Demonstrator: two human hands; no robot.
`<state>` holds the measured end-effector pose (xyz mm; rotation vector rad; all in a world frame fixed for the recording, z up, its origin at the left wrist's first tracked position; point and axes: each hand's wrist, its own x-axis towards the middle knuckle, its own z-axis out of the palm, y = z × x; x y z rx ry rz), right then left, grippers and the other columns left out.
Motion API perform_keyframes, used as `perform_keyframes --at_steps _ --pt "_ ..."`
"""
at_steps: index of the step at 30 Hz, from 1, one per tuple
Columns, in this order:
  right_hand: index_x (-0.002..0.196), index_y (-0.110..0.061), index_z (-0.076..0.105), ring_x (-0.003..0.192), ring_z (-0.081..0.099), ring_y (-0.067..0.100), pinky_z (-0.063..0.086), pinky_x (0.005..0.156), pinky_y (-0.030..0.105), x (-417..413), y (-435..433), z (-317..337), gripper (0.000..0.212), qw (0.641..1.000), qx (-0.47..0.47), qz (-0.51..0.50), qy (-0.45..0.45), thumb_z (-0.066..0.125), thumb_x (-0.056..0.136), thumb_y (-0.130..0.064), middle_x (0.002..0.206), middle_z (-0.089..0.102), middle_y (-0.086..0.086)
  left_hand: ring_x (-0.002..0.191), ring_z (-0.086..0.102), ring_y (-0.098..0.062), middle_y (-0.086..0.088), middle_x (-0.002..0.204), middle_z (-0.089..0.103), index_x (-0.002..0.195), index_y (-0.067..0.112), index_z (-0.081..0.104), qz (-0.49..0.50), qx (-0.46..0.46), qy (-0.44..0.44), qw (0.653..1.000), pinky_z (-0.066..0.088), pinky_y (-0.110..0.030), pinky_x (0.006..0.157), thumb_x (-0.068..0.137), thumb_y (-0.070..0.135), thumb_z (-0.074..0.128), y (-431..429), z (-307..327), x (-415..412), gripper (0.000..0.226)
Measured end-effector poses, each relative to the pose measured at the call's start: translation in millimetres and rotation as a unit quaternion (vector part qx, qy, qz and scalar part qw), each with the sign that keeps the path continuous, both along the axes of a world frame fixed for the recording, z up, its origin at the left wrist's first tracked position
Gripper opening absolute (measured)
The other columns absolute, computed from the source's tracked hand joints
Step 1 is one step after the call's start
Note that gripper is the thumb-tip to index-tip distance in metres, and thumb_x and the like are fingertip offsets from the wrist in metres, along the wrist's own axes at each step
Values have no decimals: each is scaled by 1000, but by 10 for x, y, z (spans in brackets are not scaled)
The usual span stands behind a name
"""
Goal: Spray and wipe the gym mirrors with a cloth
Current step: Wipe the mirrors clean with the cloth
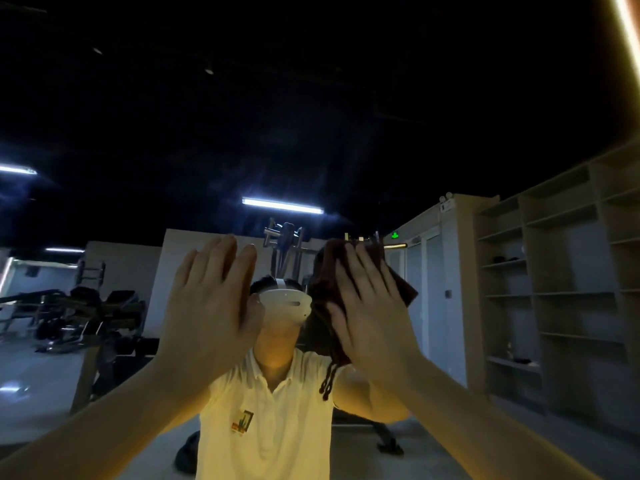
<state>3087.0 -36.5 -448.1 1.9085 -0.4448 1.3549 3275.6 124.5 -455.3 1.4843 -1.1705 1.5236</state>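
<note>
The gym mirror (311, 116) fills the view directly in front of me. My right hand (370, 313) lies flat, fingers straight, and presses a dark brown cloth (401, 285) against the glass at head height. The cloth's lower edge and fringe (327, 379) hang below the palm. My left hand (211, 306) is raised beside it, fingers straight and spread, palm toward the mirror; it holds nothing. No spray bottle is in view.
The mirror reflects a person in a pale polo shirt (273, 420) with a white headset (285, 303), gym machines (86, 306) at the left, ceiling strip lights (282, 205) and open shelving (554, 289) at the right. A lit strip (628, 36) runs along the mirror's right edge.
</note>
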Motion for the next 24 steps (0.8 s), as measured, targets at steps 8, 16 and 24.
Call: perform_keyframes --at_steps 8,16,24 --pt "155 -6 39 155 21 35 18 126 54 9 3 1656 55 965 124 -63 -222 29 110 -36 166 25 22 152 35 -36 -21 162 40 155 6 44 43 51 -7 998 28 -58 124 97 51 42 41 -65 93 73" --pt "158 -8 35 158 12 32 -1 126 51 1361 1028 944 59 997 -60 46 30 42 106 -34 169 18 19 116 58 -23 -3 126 63 132 16 56 -85 -29 56 994 39 -42 110 90 35 57 416 86 207 46" --pt "150 -5 47 151 32 31 23 124 53 169 101 1759 58 985 13 -43 -168 24 106 -35 160 39 20 150 38 -31 -14 161 45 156 8 39 8 13 64 998 28 -52 123 90 65 46 440 126 436 88"
